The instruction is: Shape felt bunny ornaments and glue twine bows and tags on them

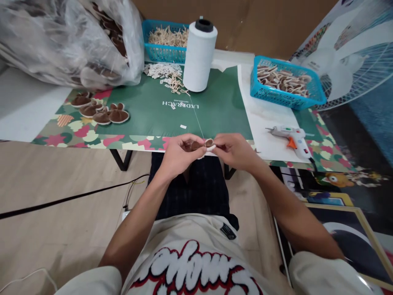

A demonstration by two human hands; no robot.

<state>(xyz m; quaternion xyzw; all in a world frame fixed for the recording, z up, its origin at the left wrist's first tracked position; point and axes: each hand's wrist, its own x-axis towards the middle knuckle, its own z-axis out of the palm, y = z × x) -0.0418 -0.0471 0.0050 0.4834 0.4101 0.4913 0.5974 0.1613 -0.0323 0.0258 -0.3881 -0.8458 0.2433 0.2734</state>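
Note:
Both my hands meet just in front of the low table's near edge. My left hand (179, 153) is closed around a small brown and white ear-shaped piece (201, 145). My right hand (235, 150) pinches the same piece from the right. A thin white thread (196, 116) runs from the piece across the green mat up to a big white thread cone (199, 55) standing at the back of the table.
Finished brown pieces (101, 112) lie at left on the green mat (147, 110). A glue gun (291, 138) rests on white paper at right. Two blue baskets (288, 84) (164, 41) hold parts. A large plastic bag (67, 41) sits back left; a fan (353, 57) stands at right.

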